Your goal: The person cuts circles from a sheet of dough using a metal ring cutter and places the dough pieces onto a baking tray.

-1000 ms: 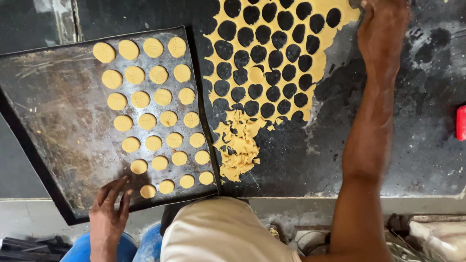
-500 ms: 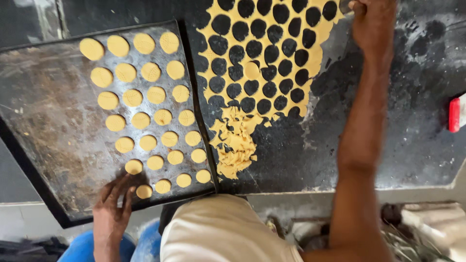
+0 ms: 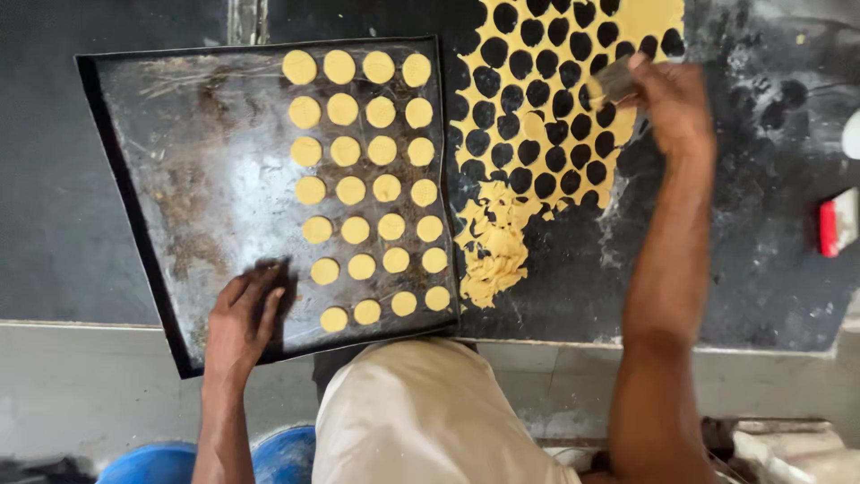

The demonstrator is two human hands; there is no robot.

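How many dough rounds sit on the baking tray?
27 dough rounds on the right half of the tray: six rows of four, plus three in the second-lowest row. None seem hidden.

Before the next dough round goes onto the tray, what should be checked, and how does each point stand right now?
1. Free space on the baking tray: ok, its left half is bare.
2. Dough rounds in tidy rows: ok, four columns, none overlapping.
3. Tray held steady: ok, the left hand lies flat on its near corner.
4. Cutter in grip: ok, the right hand holds it over the dough sheet.
5. Uncut dough left: ok, a solid patch remains at the sheet's far edge.
6. A round inside the cutter: cannot tell, the fingers hide it.
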